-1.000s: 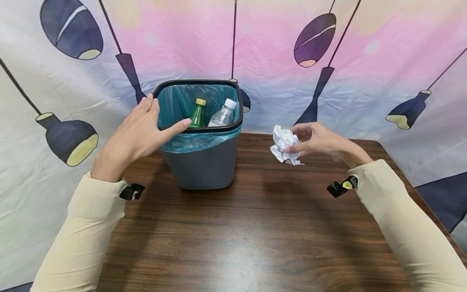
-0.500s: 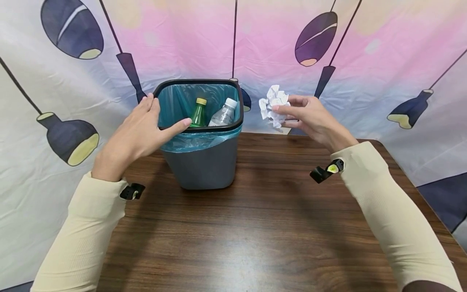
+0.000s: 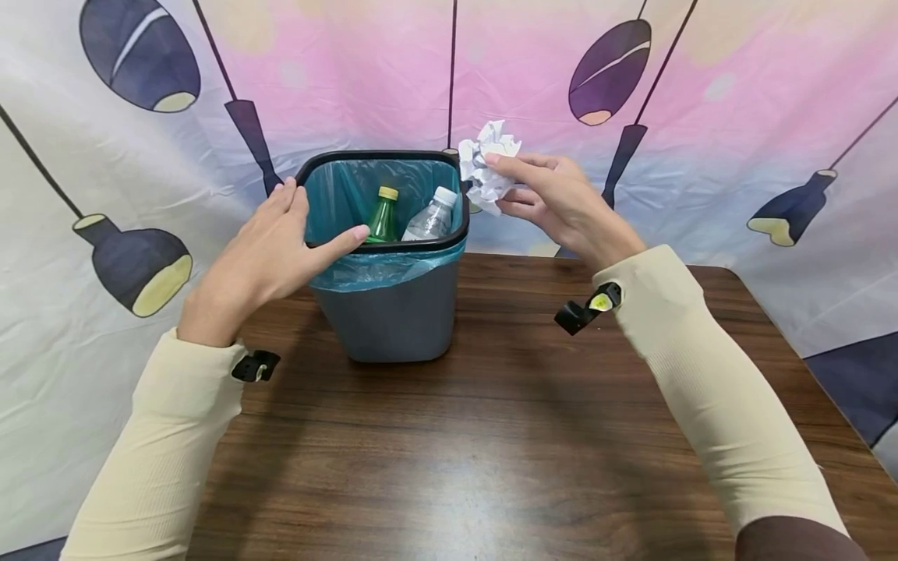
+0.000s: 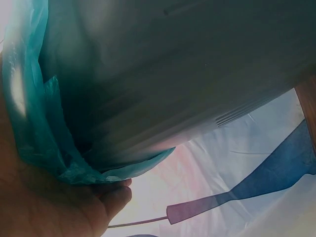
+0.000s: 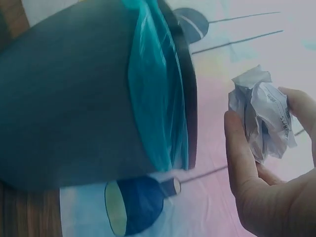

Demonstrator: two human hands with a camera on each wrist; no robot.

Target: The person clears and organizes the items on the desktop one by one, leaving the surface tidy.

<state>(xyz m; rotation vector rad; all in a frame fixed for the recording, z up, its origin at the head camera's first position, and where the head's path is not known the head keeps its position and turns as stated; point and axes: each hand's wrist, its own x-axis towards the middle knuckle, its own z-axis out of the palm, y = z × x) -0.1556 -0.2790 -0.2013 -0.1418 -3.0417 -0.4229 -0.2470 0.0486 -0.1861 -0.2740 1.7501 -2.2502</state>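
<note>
A grey trash bin (image 3: 393,319) with a black rim and a teal plastic liner (image 3: 337,204) stands upright on the table. Inside it lean a green bottle (image 3: 383,218) with a yellow cap and a clear plastic bottle (image 3: 431,218) with a white cap. My left hand (image 3: 245,265) rests against the bin's left rim, thumb stretched along the front edge; the left wrist view has its fingers beside the liner. Between thumb and fingers, my right hand (image 3: 561,195) pinches a crumpled ball of white paper (image 3: 486,167), above and just right of the rim. Printing shows on the paper (image 5: 271,118) in the right wrist view.
The brown wooden table (image 3: 463,436) extends in front of the bin and to its right. Behind it hangs a cloth backdrop (image 3: 526,70) printed with dark lamps. Dark camera straps sit at both sleeve cuffs.
My right hand has carried the paper ball up and leftward, from over the table to beside the bin's right rim. The left hand stays at the rim.
</note>
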